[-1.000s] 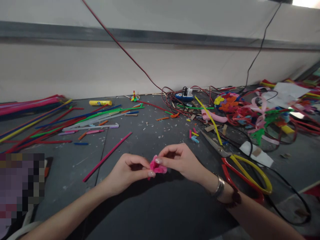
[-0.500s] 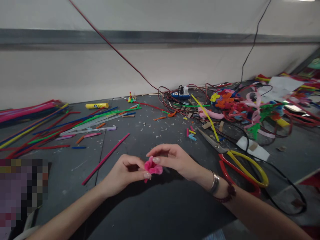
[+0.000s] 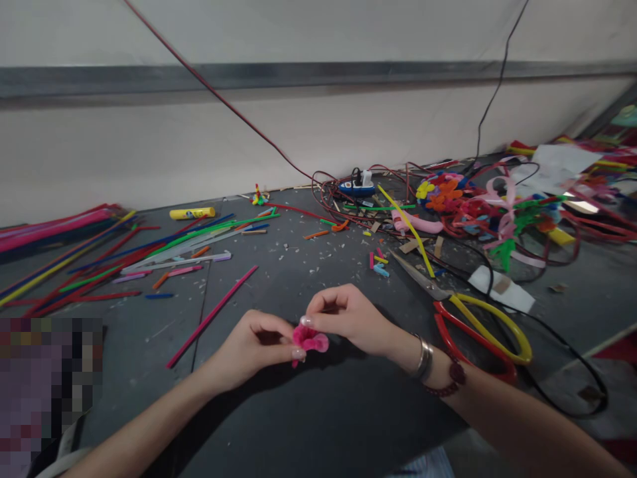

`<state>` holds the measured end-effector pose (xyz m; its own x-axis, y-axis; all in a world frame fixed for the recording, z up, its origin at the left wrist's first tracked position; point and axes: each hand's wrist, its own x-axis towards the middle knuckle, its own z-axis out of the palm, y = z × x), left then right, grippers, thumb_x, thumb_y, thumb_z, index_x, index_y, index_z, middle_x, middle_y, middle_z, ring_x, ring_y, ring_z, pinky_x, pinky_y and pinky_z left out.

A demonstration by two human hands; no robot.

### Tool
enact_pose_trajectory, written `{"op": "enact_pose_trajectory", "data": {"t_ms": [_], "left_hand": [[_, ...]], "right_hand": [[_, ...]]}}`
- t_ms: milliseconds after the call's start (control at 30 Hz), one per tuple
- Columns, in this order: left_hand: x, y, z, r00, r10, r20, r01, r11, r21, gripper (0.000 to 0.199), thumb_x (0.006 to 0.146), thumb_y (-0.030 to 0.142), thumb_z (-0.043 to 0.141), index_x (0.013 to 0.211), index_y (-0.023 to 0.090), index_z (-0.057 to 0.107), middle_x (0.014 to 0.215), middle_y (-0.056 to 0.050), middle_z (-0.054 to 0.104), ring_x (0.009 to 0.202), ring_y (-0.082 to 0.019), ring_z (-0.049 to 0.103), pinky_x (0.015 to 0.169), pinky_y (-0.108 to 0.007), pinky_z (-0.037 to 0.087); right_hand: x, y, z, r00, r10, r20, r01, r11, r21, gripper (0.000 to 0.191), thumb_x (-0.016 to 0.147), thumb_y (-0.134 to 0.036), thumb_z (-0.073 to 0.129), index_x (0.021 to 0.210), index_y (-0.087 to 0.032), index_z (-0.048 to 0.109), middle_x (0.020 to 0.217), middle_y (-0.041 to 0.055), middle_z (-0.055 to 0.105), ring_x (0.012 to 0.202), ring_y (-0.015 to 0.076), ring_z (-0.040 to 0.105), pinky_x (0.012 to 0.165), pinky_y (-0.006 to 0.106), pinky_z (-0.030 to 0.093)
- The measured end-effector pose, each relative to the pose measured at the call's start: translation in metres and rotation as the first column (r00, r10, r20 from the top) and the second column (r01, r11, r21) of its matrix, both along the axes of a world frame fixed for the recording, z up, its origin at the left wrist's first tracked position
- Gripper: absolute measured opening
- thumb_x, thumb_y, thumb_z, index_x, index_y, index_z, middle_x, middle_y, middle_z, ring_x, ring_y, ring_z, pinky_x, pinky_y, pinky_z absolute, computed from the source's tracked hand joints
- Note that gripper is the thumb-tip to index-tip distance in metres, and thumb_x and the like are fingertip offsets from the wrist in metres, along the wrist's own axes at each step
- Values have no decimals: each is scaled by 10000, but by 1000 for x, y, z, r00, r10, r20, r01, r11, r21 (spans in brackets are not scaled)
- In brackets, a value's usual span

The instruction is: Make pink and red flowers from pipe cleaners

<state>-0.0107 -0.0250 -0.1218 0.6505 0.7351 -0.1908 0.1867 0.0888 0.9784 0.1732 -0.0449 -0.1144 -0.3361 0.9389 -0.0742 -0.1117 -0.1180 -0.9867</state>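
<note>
A small pink flower-like piece of bent pipe cleaner (image 3: 314,341) is held up over the dark table, low in the middle of the view. My left hand (image 3: 259,345) pinches it from the left between thumb and fingers. From the right, my right hand (image 3: 348,315) grips its upper edge with thumb and fingertips pressed together. To the left of my hands lies a straight magenta pipe cleaner (image 3: 213,315). Large scissors (image 3: 450,299) with one red and one yellow handle rest beyond my right wrist, blades slightly apart.
Loose coloured pipe cleaners (image 3: 169,249) spread across the left, near a yellow tube (image 3: 192,213). Short cut pieces (image 3: 381,269) lie ahead. A blue power strip (image 3: 356,188) sits in tangled cables at the wall. Finished-looking colourful flowers (image 3: 448,192) are heaped at right.
The fingers of my right hand have drawn closer together on the pink piece's upper edge. Both hands and the piece sit slightly further right; the whole view has shifted a little.
</note>
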Motion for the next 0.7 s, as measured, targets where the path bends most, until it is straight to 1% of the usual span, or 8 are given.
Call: {"op": "enact_pose_trajectory", "data": {"t_ms": [100,300,433,500,600,700], "left_hand": [[0,0,0,1000,-14,-18,14,1000,-1,53,652,180,703,651,128,711,539,-17,651,493,-101,542,497,-192,415],[1,1,-1,997,-83,-8,83,995,51,108,674,183,689,585,122,696,575,-30,655,530,-105,535,526,-204,411],[-1,2,-3,999,-51,13,50,998,49,113,689,189,679,594,130,695,585,-32,657,555,-115,554,555,-216,427],[-3,2,-5,999,-33,27,32,998,49,114,695,189,675,598,133,694,593,-33,660,560,-117,557,567,-221,432],[-5,3,-6,998,-26,61,22,998,54,107,693,179,680,595,137,691,605,-32,662,574,-116,559,581,-222,431],[-3,3,-5,997,-21,71,15,996,84,111,689,168,683,581,140,687,603,-25,660,579,-117,564,584,-220,432]], "right_hand": [[1,0,-1,1000,13,0,-13,1000,-2,199,640,-304,682,611,-124,601,587,-24,567,523,63,474,525,200,380],[-1,1,-3,998,29,50,-29,1000,5,210,651,-323,683,635,-122,629,592,-19,584,525,64,487,532,201,382],[-1,2,-1,1000,18,9,-18,1000,6,230,671,-359,666,700,-131,654,647,1,622,577,81,525,591,217,410],[0,2,2,1000,13,-22,-13,1000,-2,237,650,-366,682,714,-139,655,655,-1,625,589,83,530,600,219,414],[1,2,4,999,18,-27,-18,1000,-7,224,595,-340,726,655,-141,641,612,-20,601,554,71,507,570,206,398],[1,2,1,1000,4,-8,-4,1000,-10,235,602,-344,719,584,-138,610,559,-31,570,507,59,466,520,197,363]]}}
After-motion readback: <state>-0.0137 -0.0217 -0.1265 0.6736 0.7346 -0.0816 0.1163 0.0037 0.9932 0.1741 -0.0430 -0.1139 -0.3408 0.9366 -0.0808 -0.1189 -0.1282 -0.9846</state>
